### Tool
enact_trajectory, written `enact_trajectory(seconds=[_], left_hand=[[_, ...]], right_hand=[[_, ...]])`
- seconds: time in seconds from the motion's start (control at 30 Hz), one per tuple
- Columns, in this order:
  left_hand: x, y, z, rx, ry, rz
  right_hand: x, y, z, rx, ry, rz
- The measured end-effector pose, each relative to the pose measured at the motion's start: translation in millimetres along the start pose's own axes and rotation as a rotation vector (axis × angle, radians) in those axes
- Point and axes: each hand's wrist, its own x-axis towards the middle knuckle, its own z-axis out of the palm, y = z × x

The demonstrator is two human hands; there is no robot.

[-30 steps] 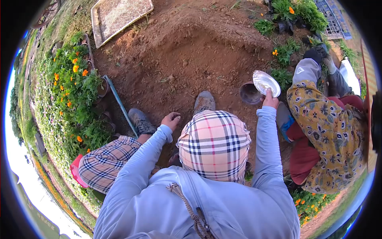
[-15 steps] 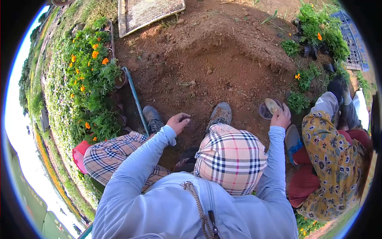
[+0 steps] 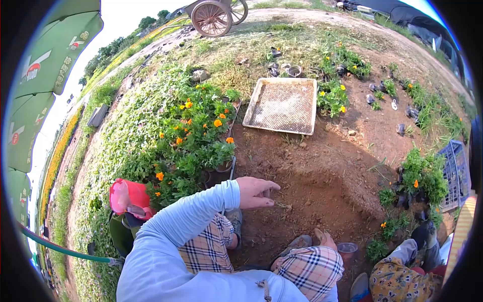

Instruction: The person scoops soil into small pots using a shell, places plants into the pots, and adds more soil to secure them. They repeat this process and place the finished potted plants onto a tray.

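My left hand (image 3: pixel 255 192) is over the soil (image 3: pixel 302 194), thumb and fingers apart, with nothing visible between them. Low in the view, beside my checked knee (image 3: pixel 314 264), my right hand (image 3: pixel 328 241) is closed on a tan scoop-like piece (image 3: pixel 319 234); the knee partly hides this hand. Just right of it stands a small round pot (image 3: pixel 347 247), its inside too small to make out.
Potted orange marigolds (image 3: pixel 196 131) and a pink bucket (image 3: pixel 130 197) are at left. A mesh tray (image 3: pixel 282 106) lies ahead. At right are seedlings (image 3: pixel 425 176), a blue crate (image 3: pixel 454 173) and a co-worker in patterned clothing (image 3: pixel 402 282). A cart (image 3: pixel 211 19) stands far back.
The camera view has tilted up, showing the whole tray and the cart. My right hand has moved from over the pot to its left, still with the tan piece. My left hand has opened wider.
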Motion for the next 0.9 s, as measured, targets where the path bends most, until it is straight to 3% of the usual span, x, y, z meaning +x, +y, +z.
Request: enact_trajectory(seconds=[0.13,0.27,0.73,0.9], left_hand=[[4.6,17.3,-0.4,-0.037,-0.003,0.129],[1.2,15.1,-1.3,0.145,-0.068,0.079],[-15.1,9.6,-7.3,0.101,-0.017,0.088],[-19.6,5.4,-5.0,0.093,-0.017,0.084]], right_hand=[[5.7,8.9,-36.2,0.035,0.102,0.025],[6.5,19.4,-64.6,0.076,0.186,0.069],[-14.5,67.6,-175.0,0.222,0.548,0.198],[-18.4,77.5,-228.9,0.297,0.751,0.120]])
